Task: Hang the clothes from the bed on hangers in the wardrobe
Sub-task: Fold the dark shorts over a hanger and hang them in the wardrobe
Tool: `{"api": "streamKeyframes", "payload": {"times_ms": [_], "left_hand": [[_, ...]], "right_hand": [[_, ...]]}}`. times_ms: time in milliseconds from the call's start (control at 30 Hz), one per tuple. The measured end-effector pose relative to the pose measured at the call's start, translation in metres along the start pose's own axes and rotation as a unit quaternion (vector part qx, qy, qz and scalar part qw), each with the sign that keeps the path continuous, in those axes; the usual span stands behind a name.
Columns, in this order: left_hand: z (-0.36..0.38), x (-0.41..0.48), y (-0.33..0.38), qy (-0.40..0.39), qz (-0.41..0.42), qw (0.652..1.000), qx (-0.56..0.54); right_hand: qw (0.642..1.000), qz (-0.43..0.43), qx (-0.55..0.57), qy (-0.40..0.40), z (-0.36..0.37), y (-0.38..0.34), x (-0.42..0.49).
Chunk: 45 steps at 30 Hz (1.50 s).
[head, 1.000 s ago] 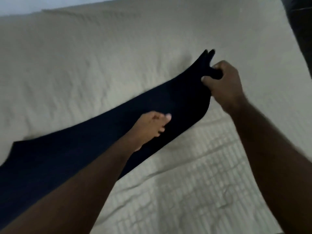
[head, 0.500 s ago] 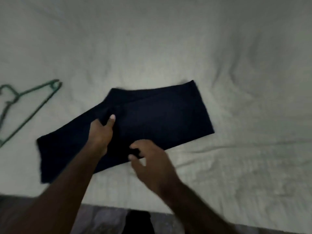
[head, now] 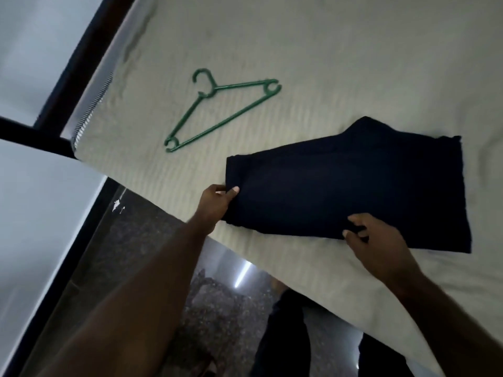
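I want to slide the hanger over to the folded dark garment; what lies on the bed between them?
Only bare, wrinkled sheet separates the green hanger from the folded dark garment, as the head view shows.

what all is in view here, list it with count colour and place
folded garment: one, dark navy, flat on the bed near its front edge
hanger: one, green, empty, on the bed, left of and beyond the garment, apart from it
bed sheet: one, beige, covering the bed
bed frame: one, dark, along the bed's left side
floor: dark, speckled, below the bed edge
legs: dark trousers, bottom centre, next to the bed
left hand: pinches the garment's left end, thumb on top
right hand: grips the garment's near edge
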<state>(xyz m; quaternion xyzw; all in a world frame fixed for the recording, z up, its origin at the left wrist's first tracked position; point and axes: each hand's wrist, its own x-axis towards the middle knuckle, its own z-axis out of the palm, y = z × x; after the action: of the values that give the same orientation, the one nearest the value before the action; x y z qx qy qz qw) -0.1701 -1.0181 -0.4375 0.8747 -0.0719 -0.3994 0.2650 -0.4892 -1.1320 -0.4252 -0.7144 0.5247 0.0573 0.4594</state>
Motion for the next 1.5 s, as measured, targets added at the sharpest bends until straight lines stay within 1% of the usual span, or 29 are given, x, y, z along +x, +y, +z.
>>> {"api": "streamKeyframes", "payload": {"times_ms": [67, 133, 167, 233, 300, 333, 400, 467, 533, 567, 600, 633, 700, 767, 800, 833, 933, 1000, 1067, 1100, 1200, 1267, 1300, 1367, 1400, 1467, 1500], "left_hand": [[0.008, -0.001, -0.005, 0.039, 0.035, 0.997, 0.049], [0.013, -0.003, -0.01, 0.056, 0.044, 0.995, 0.064], [0.014, -0.003, -0.011, 0.052, 0.04, 0.996, 0.055], [0.019, -0.003, -0.012, 0.029, 0.035, 0.998, 0.035], [0.022, -0.003, -0.011, 0.017, 0.024, 0.999, 0.012], [0.022, -0.001, -0.01, 0.017, 0.013, 1.0, -0.003], [0.025, -0.001, -0.007, 0.007, -0.013, 1.0, -0.023], [0.024, -0.002, -0.006, -0.023, -0.043, 0.998, -0.03], [0.021, -0.006, -0.003, -0.043, -0.073, 0.996, -0.039], [0.021, -0.011, 0.003, -0.052, -0.084, 0.994, -0.051], [0.018, -0.016, 0.011, -0.065, -0.086, 0.992, -0.071], [0.016, -0.022, 0.026, -0.081, -0.079, 0.989, -0.097], [0.006, -0.035, 0.063, -0.127, -0.057, 0.979, -0.15], [-0.007, -0.05, 0.104, -0.163, -0.03, 0.972, -0.168], [-0.013, -0.059, 0.125, -0.173, -0.023, 0.97, -0.169], [-0.018, -0.067, 0.144, -0.178, -0.015, 0.969, -0.173], [-0.023, -0.082, 0.187, -0.179, 0.01, 0.963, -0.202], [-0.019, -0.094, 0.205, -0.186, 0.038, 0.959, -0.212], [-0.011, -0.099, 0.21, -0.19, 0.069, 0.954, -0.22], [-0.008, -0.101, 0.208, -0.193, 0.081, 0.952, -0.223], [0.01, -0.097, 0.18, -0.207, 0.095, 0.949, -0.219], [0.033, -0.088, 0.149, -0.206, 0.073, 0.954, -0.204], [0.047, -0.081, 0.129, -0.196, 0.054, 0.962, -0.185], [0.072, -0.071, 0.087, -0.17, 0.01, 0.977, -0.127], [0.084, -0.067, 0.064, -0.161, -0.009, 0.982, -0.093], [0.099, -0.061, 0.031, -0.138, -0.035, 0.987, -0.069], [0.103, -0.06, 0.02, -0.127, -0.04, 0.988, -0.073]], "right_hand": [[0.998, 0.022, -0.021, 0.057, -0.006, 0.016, 0.008], [0.987, 0.059, -0.034, 0.143, -0.019, 0.037, 0.016], [0.977, 0.089, -0.036, 0.189, -0.028, 0.046, 0.02], [0.948, 0.186, -0.021, 0.256, -0.047, 0.063, 0.022], [0.917, 0.289, 0.029, 0.273, -0.059, 0.086, 0.026], [0.907, 0.324, 0.052, 0.265, -0.063, 0.095, 0.027], [0.893, 0.357, 0.121, 0.246, -0.068, 0.121, 0.028], [0.89, 0.339, 0.23, 0.2, -0.073, 0.127, 0.025], [0.889, 0.318, 0.307, 0.117, -0.081, 0.12, 0.022], [0.887, 0.304, 0.334, 0.095, -0.091, 0.113, 0.02], [0.879, 0.284, 0.371, 0.093, -0.102, 0.102, 0.017], [0.864, 0.253, 0.421, 0.11, -0.119, 0.094, 0.017], [0.819, 0.175, 0.529, 0.134, -0.157, 0.071, 0.015], [0.763, 0.138, 0.61, 0.166, -0.197, 0.049, 0.014], [0.746, 0.132, 0.625, 0.189, -0.218, 0.041, 0.012], [0.74, 0.123, 0.626, 0.21, -0.235, 0.034, 0.013], [0.747, 0.072, 0.61, 0.253, -0.286, 0.016, 0.014], [0.748, 0.031, 0.605, 0.271, -0.313, 0.01, 0.006], [0.741, 0.002, 0.61, 0.281, -0.326, 0.019, -0.007], [0.743, -0.003, 0.607, 0.281, -0.329, 0.027, -0.014], [0.778, -0.005, 0.571, 0.262, -0.311, 0.066, -0.041], [0.801, 0.025, 0.533, 0.271, -0.274, 0.099, -0.056], [0.804, 0.055, 0.522, 0.279, -0.249, 0.12, -0.06], [0.792, 0.148, 0.526, 0.272, -0.193, 0.16, -0.065], [0.779, 0.201, 0.537, 0.256, -0.164, 0.178, -0.068], [0.749, 0.278, 0.558, 0.222, -0.126, 0.197, -0.073], [0.738, 0.3, 0.566, 0.212, -0.117, 0.201, -0.075]]}}
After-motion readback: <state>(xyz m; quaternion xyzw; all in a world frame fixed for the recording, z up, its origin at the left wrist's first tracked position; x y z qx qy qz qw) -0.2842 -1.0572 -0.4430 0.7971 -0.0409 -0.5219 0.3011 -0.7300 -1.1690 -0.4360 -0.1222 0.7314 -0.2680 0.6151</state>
